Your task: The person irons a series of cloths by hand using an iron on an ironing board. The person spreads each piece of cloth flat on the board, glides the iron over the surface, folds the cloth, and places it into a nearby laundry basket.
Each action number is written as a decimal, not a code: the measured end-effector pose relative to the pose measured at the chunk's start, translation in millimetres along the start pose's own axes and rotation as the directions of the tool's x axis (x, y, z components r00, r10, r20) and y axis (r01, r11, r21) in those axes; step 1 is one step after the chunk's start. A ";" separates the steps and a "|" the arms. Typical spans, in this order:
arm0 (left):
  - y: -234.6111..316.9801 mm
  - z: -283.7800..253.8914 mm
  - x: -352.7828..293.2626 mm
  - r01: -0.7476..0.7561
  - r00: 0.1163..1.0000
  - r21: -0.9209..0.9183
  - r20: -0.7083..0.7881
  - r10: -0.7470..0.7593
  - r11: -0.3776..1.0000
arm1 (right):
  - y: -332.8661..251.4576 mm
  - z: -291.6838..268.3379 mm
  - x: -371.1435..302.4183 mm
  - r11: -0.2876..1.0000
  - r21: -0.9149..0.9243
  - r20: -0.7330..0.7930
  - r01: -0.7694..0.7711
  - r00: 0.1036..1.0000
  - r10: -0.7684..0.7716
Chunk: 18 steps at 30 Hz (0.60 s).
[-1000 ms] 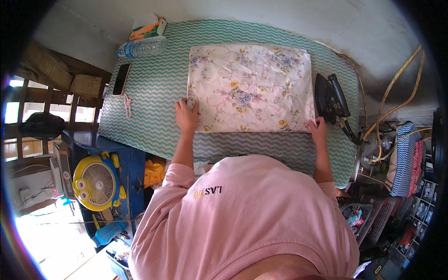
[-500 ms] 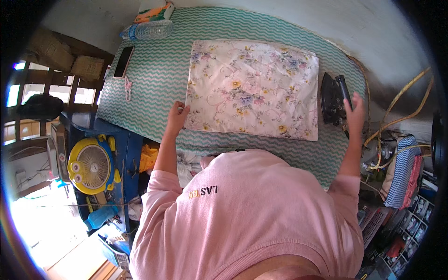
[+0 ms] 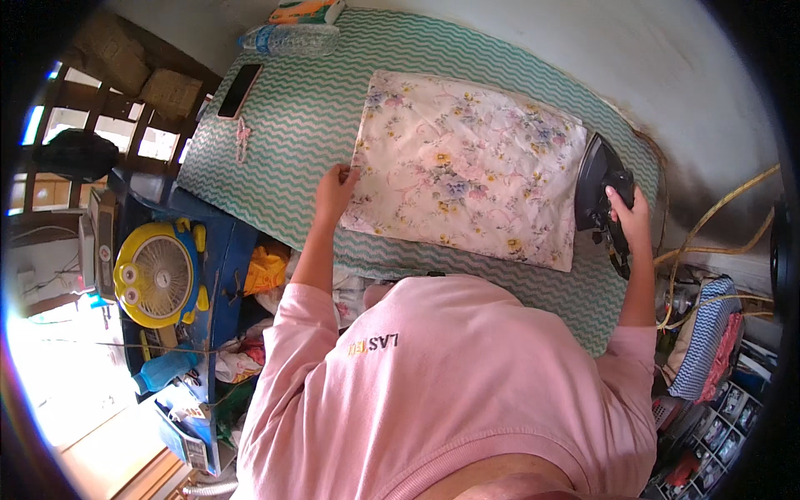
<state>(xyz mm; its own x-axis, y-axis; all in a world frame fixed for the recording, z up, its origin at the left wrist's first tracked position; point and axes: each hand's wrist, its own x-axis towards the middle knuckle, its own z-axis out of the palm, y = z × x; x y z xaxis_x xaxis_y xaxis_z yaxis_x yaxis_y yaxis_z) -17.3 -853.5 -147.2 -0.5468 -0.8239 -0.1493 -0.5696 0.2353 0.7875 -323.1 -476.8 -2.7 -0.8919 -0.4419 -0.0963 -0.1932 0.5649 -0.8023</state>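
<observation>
A white cloth with a floral print lies flat and folded on the green-and-white zigzag cover. At its left edge is my left hand, fingers curled and closed on the border. My right hand is wrapped round the handle of a black clothes iron. The iron stands beside the right edge of the floral cloth, its tip pointing away from me. My fingers hide part of the handle.
At the far left lie a phone with a pink strap, a clear plastic bottle and an orange-and-green packet. A yellow fan stands left of the table. Yellow cords hang by the wall at right.
My right hand has closed round the iron's handle, and the iron has turned and come nearer the cloth's right edge. My left hand has closed on the cloth's left edge.
</observation>
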 end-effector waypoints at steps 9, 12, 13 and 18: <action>17.8 8.3 0.2 -0.176 0.981 0.021 -0.078 0.177 0.984 | -64.0 154.3 -48.4 0.818 -0.190 0.698 0.543 0.661 -0.276; 19.8 1.4 -3.3 -0.058 0.997 0.028 -0.040 0.059 0.998 | -100.5 205.2 -39.8 0.713 -0.234 0.856 0.661 0.487 -0.171; 11.3 2.5 -4.0 -0.121 0.988 0.095 -0.088 0.129 0.988 | -117.6 219.3 -28.8 0.704 -0.224 0.870 0.674 0.464 -0.167; -6.7 12.8 1.6 -0.131 0.986 0.162 -0.081 0.146 0.978 | -160.6 287.5 106.0 0.862 -0.275 0.693 0.427 0.709 -0.131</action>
<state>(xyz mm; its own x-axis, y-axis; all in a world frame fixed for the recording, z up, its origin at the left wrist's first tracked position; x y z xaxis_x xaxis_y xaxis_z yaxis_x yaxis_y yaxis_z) -22.2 -849.8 -160.4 -0.5721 -0.8200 0.0161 -0.5850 0.4218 0.6928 -269.1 -814.7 -53.5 -0.3243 -0.8699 -0.3716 -0.6595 0.4896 -0.5704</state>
